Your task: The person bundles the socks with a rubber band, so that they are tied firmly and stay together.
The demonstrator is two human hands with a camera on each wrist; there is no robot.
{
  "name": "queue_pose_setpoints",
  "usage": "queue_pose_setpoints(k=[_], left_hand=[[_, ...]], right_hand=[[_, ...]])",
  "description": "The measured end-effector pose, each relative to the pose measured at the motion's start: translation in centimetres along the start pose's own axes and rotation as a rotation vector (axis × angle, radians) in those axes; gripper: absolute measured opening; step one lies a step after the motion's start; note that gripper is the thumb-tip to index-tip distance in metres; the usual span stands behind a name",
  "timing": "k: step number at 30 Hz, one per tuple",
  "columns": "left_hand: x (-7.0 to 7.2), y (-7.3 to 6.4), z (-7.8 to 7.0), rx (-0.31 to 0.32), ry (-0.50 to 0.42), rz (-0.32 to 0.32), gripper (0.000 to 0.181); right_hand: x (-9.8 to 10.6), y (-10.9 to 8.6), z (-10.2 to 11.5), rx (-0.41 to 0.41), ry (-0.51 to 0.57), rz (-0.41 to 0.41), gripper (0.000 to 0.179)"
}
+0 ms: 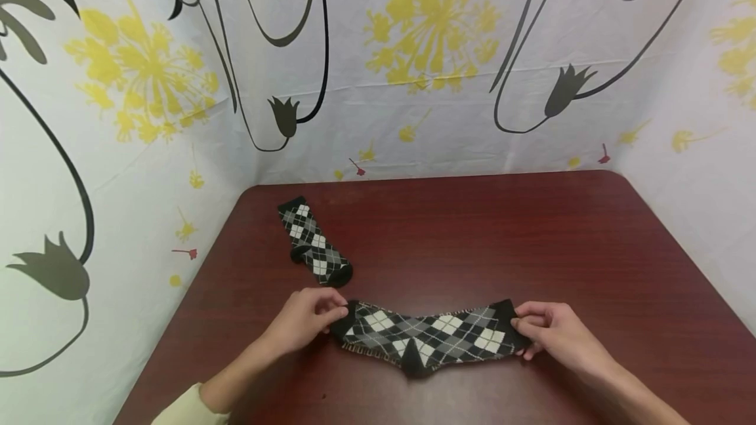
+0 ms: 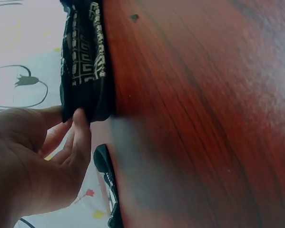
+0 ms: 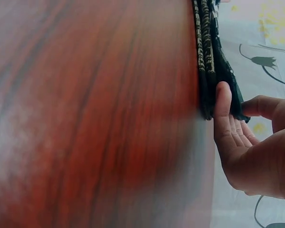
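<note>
A black, grey and white argyle sock (image 1: 437,334) is stretched sideways between both hands, its black heel pointing to the near side. My left hand (image 1: 307,320) pinches the black toe end between thumb and fingers. At the other end, my right hand (image 1: 552,333) pinches the black cuff. In the left wrist view, patterned yarn shows along the side of the sock (image 2: 87,52). The right wrist view shows layered edges of the sock (image 3: 211,61) by the thumb. A second argyle sock (image 1: 313,241) lies flat on the table beyond my left hand.
The dark red wooden table (image 1: 502,235) has rounded far corners. White cloth with yellow and grey flower prints (image 1: 378,130) hangs round its back and sides. A tiny dark speck (image 1: 323,396) is on the table near the front.
</note>
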State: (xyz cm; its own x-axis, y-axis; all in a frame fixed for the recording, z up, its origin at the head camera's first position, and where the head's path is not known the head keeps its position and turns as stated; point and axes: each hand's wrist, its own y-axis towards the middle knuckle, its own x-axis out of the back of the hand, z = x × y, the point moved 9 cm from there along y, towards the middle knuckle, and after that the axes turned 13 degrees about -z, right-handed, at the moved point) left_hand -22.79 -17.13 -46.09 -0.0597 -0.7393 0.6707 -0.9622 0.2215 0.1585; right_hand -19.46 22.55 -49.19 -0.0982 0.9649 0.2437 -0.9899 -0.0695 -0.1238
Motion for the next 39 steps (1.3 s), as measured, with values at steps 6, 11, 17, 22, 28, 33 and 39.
queue_pose_setpoints(k=[6, 11, 17, 22, 28, 33, 39], left_hand=[[0.8, 0.1, -1.0, -0.115, 0.127, -0.14, 0.006], [0.5, 0.4, -0.6, -0.106, 0.156, -0.148, 0.008], [0.2, 0.5, -0.1, -0.067, 0.181, -0.144, 0.009], [0.0, 0.6, 0.1, -0.048, 0.179, -0.154, 0.011], [0.1, 0.6, 0.1, -0.047, 0.173, -0.155, 0.011], [0.3, 0.6, 0.3, -0.045, 0.17, -0.142, 0.007], [0.5, 0.7, 0.2, -0.04, 0.178, -0.126, 0.008]], right_hand=[[0.1, -0.1, 0.1, 0.015, -0.052, -0.012, 0.025], [0.2, -0.1, 0.3, 0.031, -0.111, -0.025, 0.026], [0.2, 0.0, 0.2, 0.031, -0.176, -0.068, 0.029], [0.4, 0.0, 0.2, 0.021, -0.246, -0.11, 0.028], [0.5, 0.2, 0.2, 0.025, -0.304, -0.124, 0.024], [0.7, 0.3, 0.2, 0.047, -0.342, -0.121, 0.023], [0.7, 0.5, 0.2, 0.053, -0.344, -0.116, 0.019]])
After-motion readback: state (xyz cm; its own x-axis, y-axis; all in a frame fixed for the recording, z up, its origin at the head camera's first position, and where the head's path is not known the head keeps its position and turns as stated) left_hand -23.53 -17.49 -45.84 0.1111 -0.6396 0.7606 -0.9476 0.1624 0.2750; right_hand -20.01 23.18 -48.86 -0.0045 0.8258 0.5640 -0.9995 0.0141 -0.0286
